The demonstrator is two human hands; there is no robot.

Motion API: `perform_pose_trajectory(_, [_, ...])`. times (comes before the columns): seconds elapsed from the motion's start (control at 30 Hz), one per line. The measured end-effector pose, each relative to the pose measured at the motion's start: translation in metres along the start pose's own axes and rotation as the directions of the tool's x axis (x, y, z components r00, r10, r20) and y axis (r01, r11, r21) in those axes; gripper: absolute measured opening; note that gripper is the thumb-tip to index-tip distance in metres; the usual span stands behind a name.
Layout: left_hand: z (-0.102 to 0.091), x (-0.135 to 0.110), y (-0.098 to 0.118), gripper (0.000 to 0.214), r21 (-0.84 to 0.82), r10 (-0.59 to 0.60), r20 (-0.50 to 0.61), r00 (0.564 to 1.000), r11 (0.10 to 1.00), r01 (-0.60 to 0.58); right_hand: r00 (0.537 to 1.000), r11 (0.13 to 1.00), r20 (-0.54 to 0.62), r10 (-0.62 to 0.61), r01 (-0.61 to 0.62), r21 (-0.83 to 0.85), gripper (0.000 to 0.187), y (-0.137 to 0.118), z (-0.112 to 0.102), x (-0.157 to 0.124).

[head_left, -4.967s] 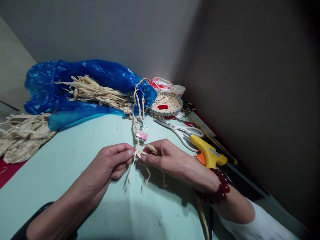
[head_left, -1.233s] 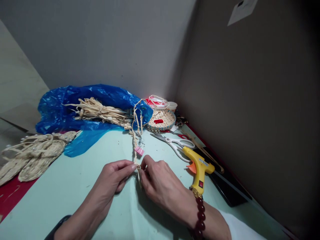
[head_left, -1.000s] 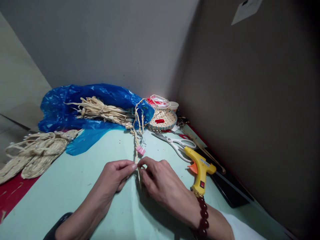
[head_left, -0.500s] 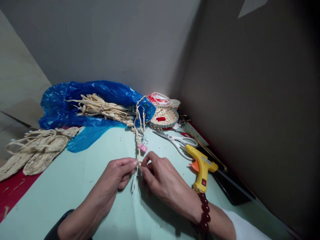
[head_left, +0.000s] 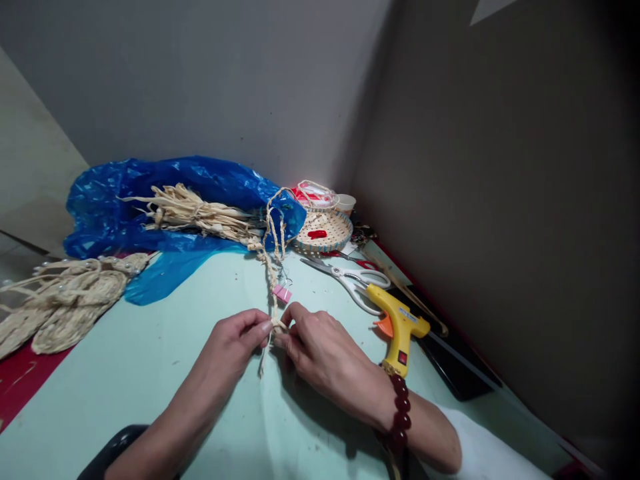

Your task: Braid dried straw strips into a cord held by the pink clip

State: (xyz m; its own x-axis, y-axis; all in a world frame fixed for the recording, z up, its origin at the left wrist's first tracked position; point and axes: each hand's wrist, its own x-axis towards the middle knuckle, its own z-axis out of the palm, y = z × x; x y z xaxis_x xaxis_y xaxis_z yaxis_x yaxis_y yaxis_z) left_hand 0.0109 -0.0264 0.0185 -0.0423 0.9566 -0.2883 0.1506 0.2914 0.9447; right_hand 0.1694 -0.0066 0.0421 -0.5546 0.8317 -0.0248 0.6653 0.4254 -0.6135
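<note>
A pale braided straw cord [head_left: 273, 283] runs toward me over the light green table top. Near its close end, my left hand [head_left: 245, 333] pinches it between thumb and fingers. Facing it, my right hand [head_left: 313, 340] is closed on a strand at the same spot, fingertips close to the left thumb. A loose strand end [head_left: 262, 367] hangs below the fingers. Just beyond my hands, a pink binder clip [head_left: 283, 293] sits against the cord. The far part of the cord loops up by a bundle of dry straw strips [head_left: 200, 213].
A blue plastic bag [head_left: 105, 207] surrounds the bundle. Woven straw soles [head_left: 83, 307] lie left. On the right are white-handled scissors [head_left: 345, 275], a yellow glue gun [head_left: 400, 327] and a dark flat object [head_left: 457, 373]. Behind stand a round woven basket [head_left: 337, 233] and a cup [head_left: 346, 202].
Both hands stay at the cord's near end, with the fingers shifted slightly and the strand bent between them. The whole view has moved a little, so things appear slightly further left.
</note>
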Motion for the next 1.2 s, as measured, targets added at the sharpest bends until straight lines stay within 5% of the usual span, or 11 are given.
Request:
perform_pose_trajectory(0.27, [-0.006,0.001,-0.004,0.017,-0.272,-0.074,0.205,0.976,0.953,0.129,0.999,1.000,0.040,0.014,-0.015,0.020,0.013,0.001,-0.006,0.001])
perform_pose_trajectory(0.4, [-0.009,0.001,-0.003,0.011,-0.266,-0.078,0.254,0.964,0.953,0.147,0.998,1.000,0.068,0.013,-0.015,0.026,0.015,0.003,-0.009,0.002])
perform_pose_trajectory(1.0, [-0.002,-0.002,0.000,0.014,-0.044,-0.049,0.124,0.991,0.998,0.055,0.998,1.000,0.059,-0.011,0.010,0.023,0.015,0.004,-0.008,0.002])
perform_pose_trajectory(1.2, [-0.002,-0.003,0.000,0.015,-0.137,-0.094,0.098,0.991,0.985,0.107,0.998,0.999,0.068,-0.006,0.004,0.038,0.015,0.004,-0.007,0.003])
